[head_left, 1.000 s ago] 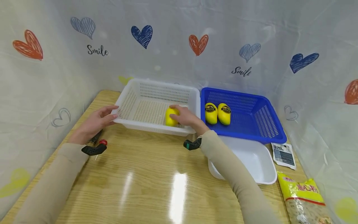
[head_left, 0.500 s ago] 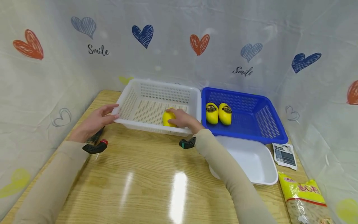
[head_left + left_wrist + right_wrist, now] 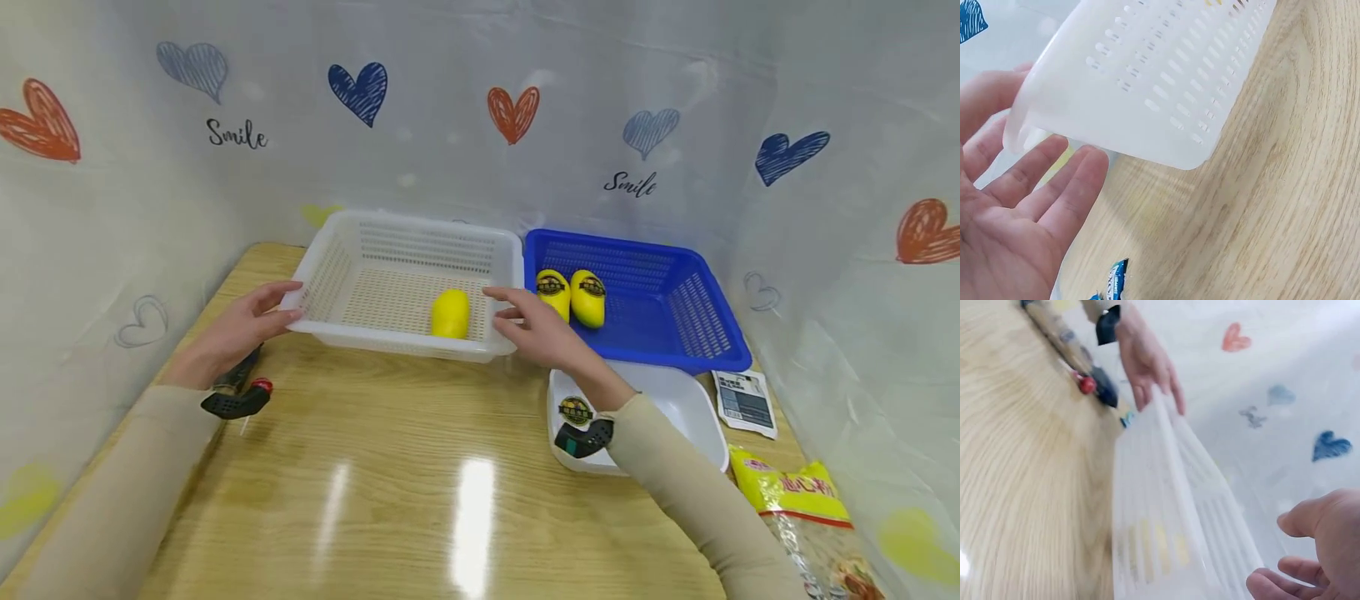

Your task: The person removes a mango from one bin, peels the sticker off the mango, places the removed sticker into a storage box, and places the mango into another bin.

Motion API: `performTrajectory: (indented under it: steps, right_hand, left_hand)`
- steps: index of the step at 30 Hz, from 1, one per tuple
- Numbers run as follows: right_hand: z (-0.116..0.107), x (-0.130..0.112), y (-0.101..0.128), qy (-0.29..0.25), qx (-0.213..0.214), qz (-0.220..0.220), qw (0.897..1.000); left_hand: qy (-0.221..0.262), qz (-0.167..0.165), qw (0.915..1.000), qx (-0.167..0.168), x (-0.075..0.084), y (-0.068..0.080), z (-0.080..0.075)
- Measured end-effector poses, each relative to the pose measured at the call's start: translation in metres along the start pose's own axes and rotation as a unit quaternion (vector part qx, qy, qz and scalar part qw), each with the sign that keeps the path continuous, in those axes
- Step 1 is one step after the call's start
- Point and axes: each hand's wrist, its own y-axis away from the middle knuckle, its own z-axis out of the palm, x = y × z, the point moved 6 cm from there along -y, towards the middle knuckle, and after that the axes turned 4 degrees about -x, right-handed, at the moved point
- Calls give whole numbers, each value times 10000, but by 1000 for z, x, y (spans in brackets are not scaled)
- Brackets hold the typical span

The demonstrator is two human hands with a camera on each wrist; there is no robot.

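A white slotted basket (image 3: 390,343) stands at the back of the table with one yellow mango (image 3: 450,314) lying inside, near its front right. My left hand (image 3: 238,332) grips the left end of the basket by the rim; in the left wrist view its thumb and fingers lie on either side of that edge. Over the basket's right end hovers my right hand (image 3: 543,332), fingers loosely spread and nothing held, its fingertips close to the rim. The right wrist view is blurred, and there the right hand's thumb and fingers stand apart at the lower right.
A blue basket (image 3: 645,333) with two labelled yellow mangoes (image 3: 588,300) adjoins on the right. In front of it are a white tub (image 3: 678,400), a small packet (image 3: 744,402) and a yellow food bag (image 3: 802,508). Dark and red items (image 3: 247,379) lie beside my left wrist.
My right hand has let go of the mango in the white basket and moved right to that basket's end. The left hand keeps its grip on the rim. The head view has shifted slightly.
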Motion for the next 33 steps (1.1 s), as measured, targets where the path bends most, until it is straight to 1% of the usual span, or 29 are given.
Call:
performTrajectory:
  steps: [2,5,8,10,12,14,17,20,23,27,29,33]
  right_hand:
    - [-14,9,12,-171,242,137,9995]
    - [-39,33,21,-228,629,584,9961]
    - [-63,64,25,-382,991,1131,9879]
    - [-77,86,26,-513,1149,1437,9816]
    - [-86,109,26,-655,1221,1694,9758]
    - [-91,129,23,-716,1178,1874,9726]
    - [-95,151,21,-705,1124,2120,9682]
    - [-97,162,20,-700,1031,2289,9654]
    - [-98,166,17,-596,923,2388,9648]
    - [-98,168,12,-305,808,2500,9644]
    - [-98,170,10,-214,744,2579,9631]
    - [-95,176,9,-337,538,2765,9589]
  left_hand:
    - [70,67,9999,61,-2,5,-4]
    - [148,89,9997,161,-6,10,-10]
    - [137,52,9997,184,-8,13,-13]
    - [94,3,9998,194,-9,13,-13]
    - [42,-12,9998,185,-9,13,-13]
    - [-22,-31,9998,173,-9,12,-12]
    - [-203,-69,9997,136,-9,9,-9]
    - [-357,-113,9992,103,-8,6,-5]
    - [-364,-103,9992,103,-6,3,-3]
    - [-102,-46,9999,78,-6,1,-2]
    - [-93,-46,9999,84,-6,0,-2]
    - [-201,-74,9997,81,-6,-1,-2]
